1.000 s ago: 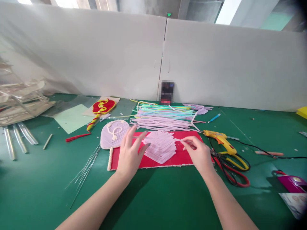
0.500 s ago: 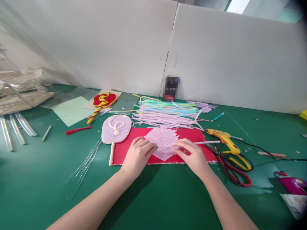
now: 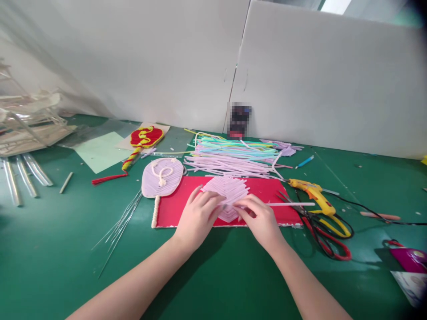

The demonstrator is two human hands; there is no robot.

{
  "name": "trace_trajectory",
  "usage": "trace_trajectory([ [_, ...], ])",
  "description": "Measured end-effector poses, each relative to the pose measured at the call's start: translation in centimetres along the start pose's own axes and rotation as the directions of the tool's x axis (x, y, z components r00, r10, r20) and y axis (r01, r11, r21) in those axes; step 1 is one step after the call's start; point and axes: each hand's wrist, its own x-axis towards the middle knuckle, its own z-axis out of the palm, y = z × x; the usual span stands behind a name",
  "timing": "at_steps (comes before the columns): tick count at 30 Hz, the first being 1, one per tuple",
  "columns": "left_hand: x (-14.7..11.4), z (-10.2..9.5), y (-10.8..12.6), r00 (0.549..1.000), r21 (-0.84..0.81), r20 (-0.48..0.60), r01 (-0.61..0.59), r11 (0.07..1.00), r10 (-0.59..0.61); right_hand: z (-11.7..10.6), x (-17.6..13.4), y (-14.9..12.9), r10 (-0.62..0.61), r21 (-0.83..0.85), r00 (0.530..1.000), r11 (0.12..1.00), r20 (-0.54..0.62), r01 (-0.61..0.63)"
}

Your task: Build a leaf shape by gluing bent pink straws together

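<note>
A pale lilac pipe cleaner [image 3: 295, 204] runs out to the right from between my hands. My right hand [image 3: 260, 218] pinches it between thumb and fingertips. My left hand [image 3: 200, 215] is closed at its other end, fingertips almost touching those of the right; the end itself is hidden. Both hands are over a leaf-shaped panel of lilac pipe cleaners [image 3: 228, 184], set in a V pattern. This panel lies on a red board [image 3: 180, 189]. At the board's left corner rests a round lilac fan [image 3: 156, 189] with a cream loop and twisted handle.
Behind lies a heap of pastel pipe cleaners [image 3: 230, 164]. To the right are scissors [image 3: 340, 246], a yellow glue gun [image 3: 315, 193] and a blue pen [image 3: 304, 162]. Thin wires [image 3: 122, 222] and a red-and-yellow fan [image 3: 147, 136] are on the left. A pixelated dark object [image 3: 239, 120] leans on the wall.
My right hand has moved left and slightly down, closing the gap to my left hand. The pipe cleaner's free end now reaches farther right and sits lower.
</note>
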Motion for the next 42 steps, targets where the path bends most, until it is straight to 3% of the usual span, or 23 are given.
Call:
trace_trajectory([
  [3,0.1,-0.1,-1.2,0.974,0.044,-0.053,0.221,0.974,-0.218,-0.6,0.1,0.5,0.055,-0.008,0.997,0.998,-0.050,-0.055],
  [5,0.1,0.0,-2.1,0.942,0.111,-0.045,0.336,0.935,-0.333,-1.4,0.1,1.1,0.174,0.036,0.978,0.985,-0.115,-0.171],
  [8,0.1,0.2,-2.7,0.913,0.180,0.038,0.394,0.901,-0.407,-2.3,0.1,2.2,0.415,0.168,0.882,0.908,-0.225,-0.385],
  [10,0.0,0.4,-2.7,0.904,0.185,0.092,0.397,0.899,-0.418,-2.4,0.1,2.9,0.508,0.276,0.828,0.852,-0.237,-0.444],
  [16,-0.2,0.8,-2.1,0.871,0.068,0.188,0.449,0.891,-0.454,-1.8,0.5,3.0,0.581,0.520,0.809,0.721,-0.093,-0.458],
  [21,0.0,0.7,-2.3,0.878,-0.066,0.142,0.470,0.880,-0.458,-1.8,0.7,2.3,0.599,0.619,0.799,0.644,-0.044,-0.449],
  [25,0.2,0.4,-2.1,0.899,-0.118,0.107,0.436,0.892,-0.425,-1.5,0.8,2.2,0.549,0.645,0.832,0.664,-0.078,-0.377],
  [32,0.2,0.9,-3.0,0.908,-0.003,0.116,0.406,0.914,-0.403,-0.5,1.2,3.1,0.415,0.452,0.902,0.831,-0.117,-0.324],
  [36,0.2,1.1,-3.1,0.895,0.082,0.170,0.405,0.911,-0.413,0.0,0.8,3.8,0.357,0.124,0.915,0.933,-0.190,-0.338],
  [39,0.2,1.1,-2.9,0.885,0.141,0.207,0.395,0.908,-0.417,0.5,0.3,3.9,0.334,-0.131,0.920,0.922,-0.206,-0.364],
  [42,0.2,1.1,-2.9,0.886,0.169,0.226,0.374,0.912,-0.406,0.8,0.0,3.6,0.264,-0.318,0.947,0.896,-0.182,-0.310],
])
